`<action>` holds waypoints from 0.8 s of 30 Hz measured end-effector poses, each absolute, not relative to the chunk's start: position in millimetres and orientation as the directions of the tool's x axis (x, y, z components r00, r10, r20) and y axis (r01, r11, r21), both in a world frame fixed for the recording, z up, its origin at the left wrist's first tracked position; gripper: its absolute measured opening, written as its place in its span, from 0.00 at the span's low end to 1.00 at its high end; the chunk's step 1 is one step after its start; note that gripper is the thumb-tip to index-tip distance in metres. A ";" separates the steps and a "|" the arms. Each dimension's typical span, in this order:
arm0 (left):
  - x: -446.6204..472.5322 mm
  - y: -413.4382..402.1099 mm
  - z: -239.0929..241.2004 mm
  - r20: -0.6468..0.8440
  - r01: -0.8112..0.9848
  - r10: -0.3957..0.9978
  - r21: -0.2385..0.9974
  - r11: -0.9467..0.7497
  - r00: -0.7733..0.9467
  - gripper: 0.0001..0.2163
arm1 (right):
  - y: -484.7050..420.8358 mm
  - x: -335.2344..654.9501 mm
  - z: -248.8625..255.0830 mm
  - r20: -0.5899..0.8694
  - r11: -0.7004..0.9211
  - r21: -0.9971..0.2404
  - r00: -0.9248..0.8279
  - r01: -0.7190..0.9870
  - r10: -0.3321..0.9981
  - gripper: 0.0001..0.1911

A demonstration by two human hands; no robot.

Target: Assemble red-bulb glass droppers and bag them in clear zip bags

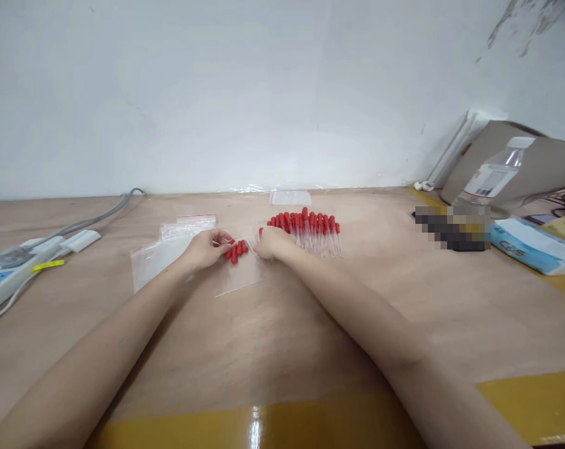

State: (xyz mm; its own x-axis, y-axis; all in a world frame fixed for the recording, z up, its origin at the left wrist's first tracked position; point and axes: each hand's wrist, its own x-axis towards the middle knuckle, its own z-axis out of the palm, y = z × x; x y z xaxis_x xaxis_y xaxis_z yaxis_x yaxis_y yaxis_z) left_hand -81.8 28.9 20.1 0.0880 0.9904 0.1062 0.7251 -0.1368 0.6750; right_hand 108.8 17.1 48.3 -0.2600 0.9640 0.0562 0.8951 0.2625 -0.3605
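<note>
Several droppers with red rubber bulbs and clear stems [313,223] lie side by side at the middle of the table. Left of them, a smaller bunch of red dropper bulbs [236,251] rests at a clear plastic bag [236,280]; whether the bunch is inside or on top, I cannot tell. My left hand [205,249] is closed at the bag's left edge, thumb and fingers pinched beside the bulbs. My right hand [272,243] is closed at the bag's right side, with a red bulb and clear stems showing at its fingers. Its fingertips are partly hidden.
Flat clear zip bags [154,259] lie beyond my left forearm. A white card-like piece [290,197] sits by the wall. At left is a power strip [11,274] with cables. Right stand a plastic bottle [495,174], a blue tissue pack [535,246] and a blurred dark object [451,231].
</note>
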 end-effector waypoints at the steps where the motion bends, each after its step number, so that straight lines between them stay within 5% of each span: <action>1: -81.8 28.8 20.1 0.116 0.730 0.990 0.670 -0.133 0.074 0.15 | 11.4 115.8 53.5 -0.020 0.206 -0.357 -0.228 0.911 0.974 0.09; 4: -80.8 27.8 22.6 0.169 0.732 0.985 0.668 -0.135 0.027 0.17 | -8.2 147.6 63.5 -0.075 0.234 -0.353 -0.277 0.906 0.958 0.08; 7: -73.3 23.3 28.0 0.240 0.731 0.971 0.665 -0.152 -0.017 0.18 | -26.3 189.4 64.0 -0.116 0.474 -0.306 -0.527 0.825 0.842 0.10; 12: -36.4 -3.3 33.5 0.361 0.639 0.921 0.676 -0.367 0.148 0.11 | -41.1 239.8 60.4 -0.234 0.576 -0.310 -0.648 0.756 0.725 0.08; 15: -12.0 -27.4 30.9 0.444 0.625 0.845 0.578 -0.524 0.297 0.07 | -43.3 245.1 54.8 -0.115 0.540 -0.363 -0.612 0.759 0.782 0.06; 19: 4.6 -48.8 21.9 0.429 0.592 0.810 0.553 -0.586 0.400 0.04 | -47.2 235.5 32.8 0.165 0.517 -0.496 -0.509 0.698 0.845 0.15; 24: 5.4 -49.2 12.0 0.429 0.601 0.808 0.542 -0.587 0.403 0.08 | -52.7 226.7 5.5 0.236 0.461 -0.576 -0.402 0.675 0.884 0.08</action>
State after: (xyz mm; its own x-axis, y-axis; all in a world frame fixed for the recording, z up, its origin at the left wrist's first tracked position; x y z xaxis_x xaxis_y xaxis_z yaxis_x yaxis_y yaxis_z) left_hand 5.4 -49.2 12.0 0.4029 0.8083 0.4293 0.6014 -0.5874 0.5416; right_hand 226.7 -52.7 5.5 -0.4025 0.8844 0.2363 0.6751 0.4611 -0.5759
